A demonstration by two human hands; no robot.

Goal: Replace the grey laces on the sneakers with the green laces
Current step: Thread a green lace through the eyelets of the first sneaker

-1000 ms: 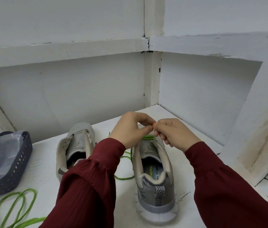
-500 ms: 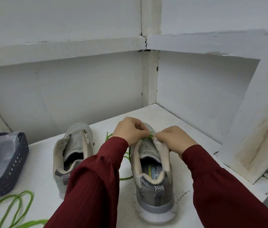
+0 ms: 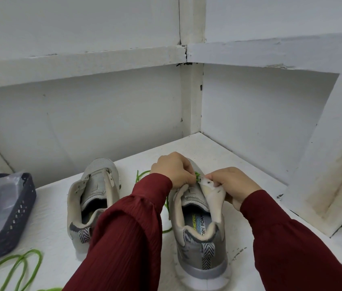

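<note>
Green lace: your left hand is pinching it over the sneaker.
Right hand: you are gripping the sneaker's side.

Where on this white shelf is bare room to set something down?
Bare: the back corner of the shelf, the strip between grey basket and unlaced sneaker, and the stretch right of the held sneaker. Crowded: between the sneakers, where a green lace trails, and front left, with the spare lace.
</note>
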